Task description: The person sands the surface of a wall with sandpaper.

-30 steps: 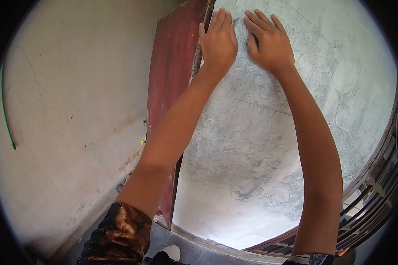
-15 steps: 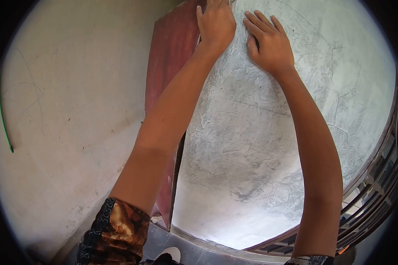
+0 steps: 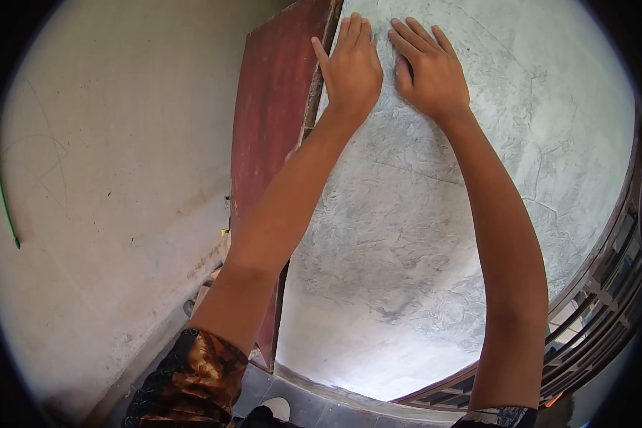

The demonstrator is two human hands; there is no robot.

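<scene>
Both arms reach up to a rough grey-white plastered wall [image 3: 399, 235]. My left hand [image 3: 353, 71] lies against it near the edge beside a dark red door panel [image 3: 271, 107], fingers stretched upward and the thumb pointing out toward that panel. A little to the right, my right hand [image 3: 431, 71] rests on the same plaster with its fingers spread and pointing up and left. Its thumb is bent partly under the palm. Nothing shows in either hand. The palms are hidden from view.
At the left stands a beige wall [image 3: 121, 164] with a thin green strip [image 3: 6, 200] on it. Dark metal bars [image 3: 599, 321] curve along the right side. Grey floor tiles [image 3: 307, 410] and a pale shoe tip [image 3: 277, 408] show at the bottom.
My left hand has come down from the top edge of the view, so its fingertips now show on the plaster. The right hand has barely shifted.
</scene>
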